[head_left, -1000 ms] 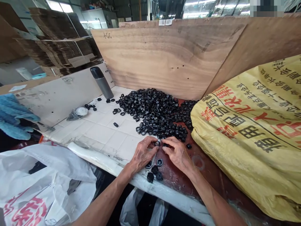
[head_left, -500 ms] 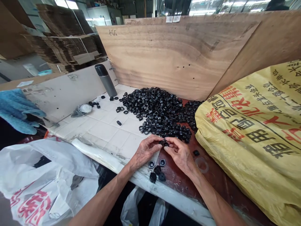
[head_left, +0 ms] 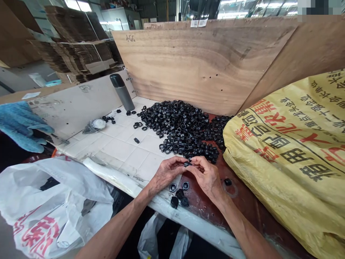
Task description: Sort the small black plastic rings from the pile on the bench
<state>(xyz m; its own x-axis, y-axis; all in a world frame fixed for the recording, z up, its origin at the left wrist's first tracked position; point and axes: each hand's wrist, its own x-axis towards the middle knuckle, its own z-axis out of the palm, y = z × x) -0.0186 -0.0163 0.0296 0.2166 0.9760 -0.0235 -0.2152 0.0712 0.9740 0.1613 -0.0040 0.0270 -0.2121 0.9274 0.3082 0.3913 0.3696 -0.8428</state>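
Pinching a black part (head_left: pixel 187 164) (half-hidden) are both hands (head_left: pixel 167 173) (head_left: pixel 207 176).

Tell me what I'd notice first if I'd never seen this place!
Probably the big yellow lettered sack, filling the right side. Then the heap of little black parts in the middle. Nearer you, the left hand and right hand hold a small black piece.

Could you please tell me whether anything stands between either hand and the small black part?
Nothing visible does: the left hand and right hand both touch the small black part. The heap of black rings lies beyond them, and five black caps lie nearer the table edge.
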